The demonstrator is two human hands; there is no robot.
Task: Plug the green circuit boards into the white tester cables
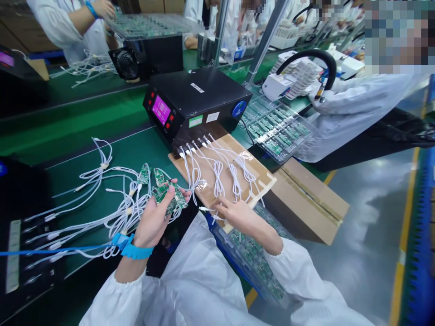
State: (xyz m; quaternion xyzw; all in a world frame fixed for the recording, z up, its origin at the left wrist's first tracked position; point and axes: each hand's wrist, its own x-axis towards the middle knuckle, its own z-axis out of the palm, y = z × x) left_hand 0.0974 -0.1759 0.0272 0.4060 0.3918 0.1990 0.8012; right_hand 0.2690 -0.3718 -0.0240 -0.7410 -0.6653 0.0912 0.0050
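Green circuit boards (162,195) rest in my left hand (155,218), its thumb pressed on top of them. A blue strap circles that wrist. My right hand (236,216) is over the front edge of a cardboard sheet (200,174), its fingers pinched on a white cable (212,209) whose plug end points toward the boards. Several bundled white cables (218,179) run from a black box (200,97) with a pink screen (161,110) across the cardboard. Another green board (144,174) lies among tangled white cables (127,210) left of my left hand.
Below my right arm is a tray of boards (258,260); a cardboard box (309,201) stands to its right. Another board tray (275,127) lies beyond the black box. A person in a white sleeve (363,99) sits at right; others work across the bench.
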